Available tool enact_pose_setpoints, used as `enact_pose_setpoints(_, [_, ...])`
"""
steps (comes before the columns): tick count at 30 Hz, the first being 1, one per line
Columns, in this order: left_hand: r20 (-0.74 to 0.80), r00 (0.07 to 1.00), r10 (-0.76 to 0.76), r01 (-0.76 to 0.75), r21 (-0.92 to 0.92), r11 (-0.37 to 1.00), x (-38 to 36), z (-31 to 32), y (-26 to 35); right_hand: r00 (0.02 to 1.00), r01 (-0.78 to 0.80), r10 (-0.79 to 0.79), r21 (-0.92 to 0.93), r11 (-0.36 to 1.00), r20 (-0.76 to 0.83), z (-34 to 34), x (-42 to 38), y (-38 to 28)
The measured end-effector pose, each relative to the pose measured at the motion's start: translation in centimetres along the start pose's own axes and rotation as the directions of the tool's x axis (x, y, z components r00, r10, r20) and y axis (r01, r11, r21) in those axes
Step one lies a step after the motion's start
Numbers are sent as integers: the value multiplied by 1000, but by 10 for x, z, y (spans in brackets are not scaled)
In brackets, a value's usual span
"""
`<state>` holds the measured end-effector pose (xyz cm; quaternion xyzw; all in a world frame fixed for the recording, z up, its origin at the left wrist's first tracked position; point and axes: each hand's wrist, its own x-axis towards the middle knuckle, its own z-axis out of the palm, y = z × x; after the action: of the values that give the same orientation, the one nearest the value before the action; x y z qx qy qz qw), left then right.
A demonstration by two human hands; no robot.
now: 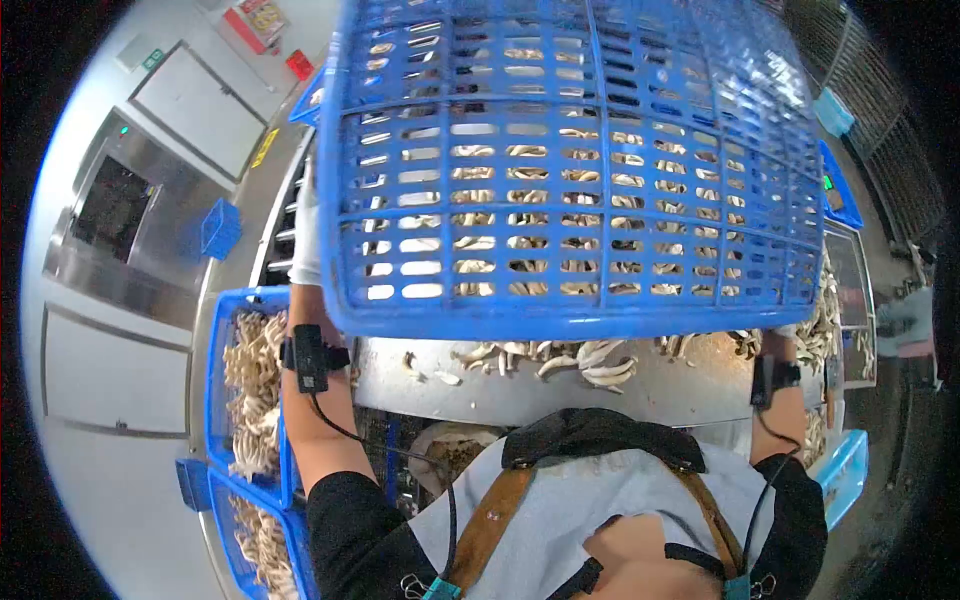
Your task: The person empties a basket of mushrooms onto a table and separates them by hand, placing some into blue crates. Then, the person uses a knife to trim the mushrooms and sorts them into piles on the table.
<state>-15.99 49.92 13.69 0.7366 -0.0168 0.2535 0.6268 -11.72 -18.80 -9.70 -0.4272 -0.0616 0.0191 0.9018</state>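
Observation:
A large blue plastic basket (570, 322) with slotted sides is lifted over the work surface and fills the upper middle of the head view, tilted. At its left side is my left hand (306, 240) in a white glove, gripping the basket. My right hand (785, 332) is at the lower right corner of the basket, mostly hidden behind it. Through the slots and below the rim show many pale mushrooms (600, 365) spread on a metal table (420, 390).
Two blue crates (212, 400) of mushrooms stand on the left, one nearer than the other. A light blue bin (846, 475) sits at the lower right. More mushrooms (826, 310) are heaped along the right side of the table. A small blue basket (220, 228) is by the left wall.

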Motion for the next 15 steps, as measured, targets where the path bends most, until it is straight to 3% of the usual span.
enact_pose_setpoints(4, [-199, 979, 38, -32, 34, 999, -95, -38, 80, 993, 38, -9, -248, 968, 118, 92, 22, -50])
enact_pose_setpoints(8, [-422, 906, -2, 24, 48, 999, -218, -61, 130, 905, 84, 109, -423, 902, 411, 203, 55, -53])
enact_pose_setpoints(10, [-537, 842, -59, 81, 16, 997, -292, -63, 140, 795, 122, 185, -451, 884, 577, 257, 63, -34])
enact_pose_setpoints(13, [-699, 691, -184, 166, -95, 982, -407, -52, 138, 553, 192, 307, -477, 857, 774, 336, 42, 11])
enact_pose_setpoints(14, [-749, 619, -238, 188, -153, 970, -450, -43, 134, 529, 203, 485, -659, 724, 696, 368, 21, 13])
enact_pose_setpoints(15, [-783, 550, -292, 202, -214, 956, -488, -32, 128, 401, 232, 468, -582, 780, 787, 390, 3, 38])
